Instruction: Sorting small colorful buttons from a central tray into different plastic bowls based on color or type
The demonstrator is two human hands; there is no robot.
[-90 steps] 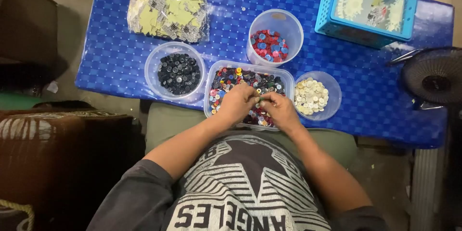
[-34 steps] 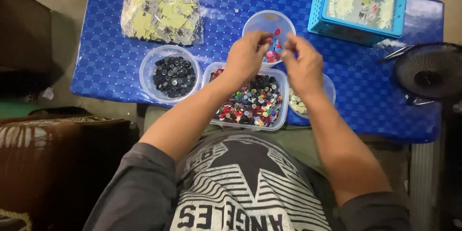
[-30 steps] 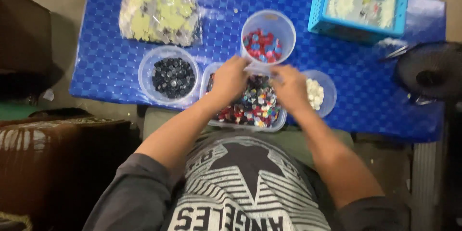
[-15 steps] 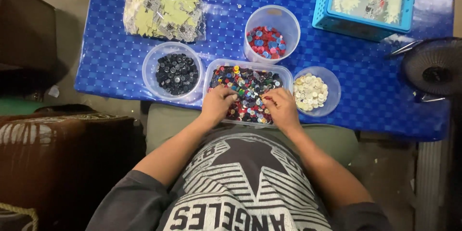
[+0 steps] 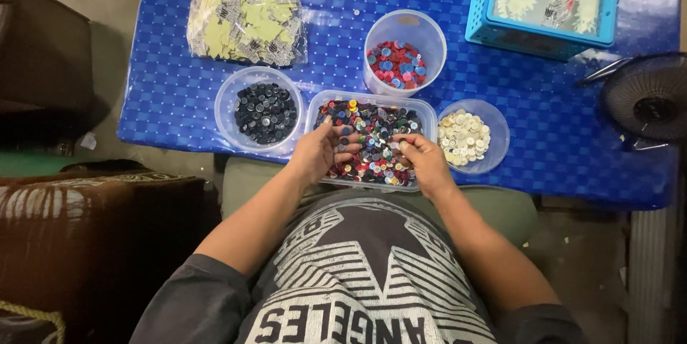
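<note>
Both hands in rectangular tray of mixed-colour buttons (image 5: pixel 372 145) at worktop (image 5: pixel 172 93) near edge, left hand (image 5: pixel 323 152) fingers loosely curled over buttons, right hand (image 5: pixel 424 161) pinching, held item too small to tell, black buttons bowl (image 5: pixel 261 109) left, cream buttons bowl (image 5: pixel 469 136) right, red-blue tub (image 5: pixel 402 54) behind.

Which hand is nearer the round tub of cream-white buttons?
The right hand. It rests at the right end of the rectangular tray of mixed buttons, just beside the cream-white tub. The left hand is at the tray's left end, nearer the tub of black buttons.
</note>
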